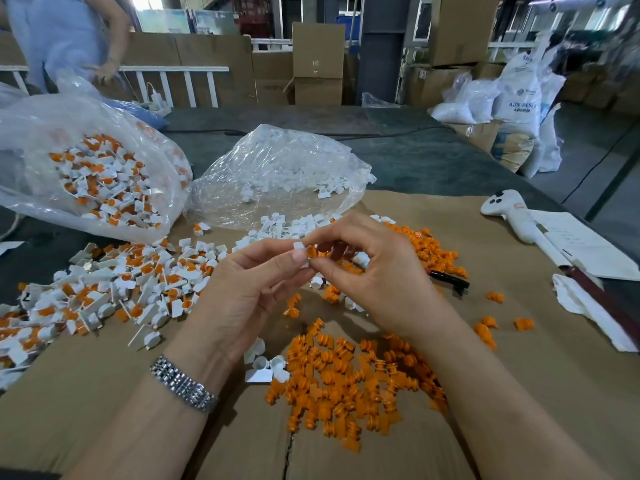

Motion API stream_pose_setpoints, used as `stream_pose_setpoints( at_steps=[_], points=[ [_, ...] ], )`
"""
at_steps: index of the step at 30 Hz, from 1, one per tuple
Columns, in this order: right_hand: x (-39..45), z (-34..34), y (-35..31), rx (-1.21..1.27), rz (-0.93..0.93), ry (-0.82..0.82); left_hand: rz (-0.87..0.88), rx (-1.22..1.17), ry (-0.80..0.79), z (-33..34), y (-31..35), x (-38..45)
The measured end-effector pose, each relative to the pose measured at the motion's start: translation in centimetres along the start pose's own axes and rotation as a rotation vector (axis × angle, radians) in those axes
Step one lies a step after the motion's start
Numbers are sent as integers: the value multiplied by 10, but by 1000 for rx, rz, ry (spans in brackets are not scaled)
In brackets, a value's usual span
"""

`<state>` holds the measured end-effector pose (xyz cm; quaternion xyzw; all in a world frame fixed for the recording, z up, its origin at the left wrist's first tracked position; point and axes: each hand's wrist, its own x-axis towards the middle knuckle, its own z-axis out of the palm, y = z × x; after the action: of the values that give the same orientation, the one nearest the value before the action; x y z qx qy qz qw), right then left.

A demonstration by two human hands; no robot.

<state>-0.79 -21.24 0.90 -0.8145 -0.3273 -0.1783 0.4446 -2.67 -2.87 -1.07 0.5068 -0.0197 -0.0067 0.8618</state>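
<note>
My left hand (252,285) pinches a small white plastic cap (300,253) between thumb and forefinger, above the middle of the table. My right hand (367,271) pinches an orange ribbed plug (311,252) right against that cap, with more orange plugs tucked under its curled fingers. A heap of loose orange plugs (349,382) lies on the cardboard below my hands. Joined white-and-orange pieces (114,289) are piled at the left. Loose white caps (298,225) lie just beyond my hands.
A clear bag of joined pieces (100,181) lies at the far left, a clear bag of white caps (277,168) behind centre. A white controller (509,213), papers (581,244) and a black pen (450,277) sit at the right. Another person (65,36) stands at the back left.
</note>
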Motion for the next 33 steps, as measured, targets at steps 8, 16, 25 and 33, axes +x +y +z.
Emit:
stream_pose_setpoints(
  at_steps=[8, 16, 25, 33],
  points=[
    [0, 1, -1, -39, 9, 1, -25, -13, 42, -1, -2, 1],
    [1, 3, 0, -81, 9, 21, -14, -6, 51, 1, -3, 1],
    [1, 5, 1, -133, 17, -41, -55, 16, 96, 3, -4, 2],
    [3, -25, 37, -638, 557, -176, -76, 52, 113, 0, 0, 1]
  ],
)
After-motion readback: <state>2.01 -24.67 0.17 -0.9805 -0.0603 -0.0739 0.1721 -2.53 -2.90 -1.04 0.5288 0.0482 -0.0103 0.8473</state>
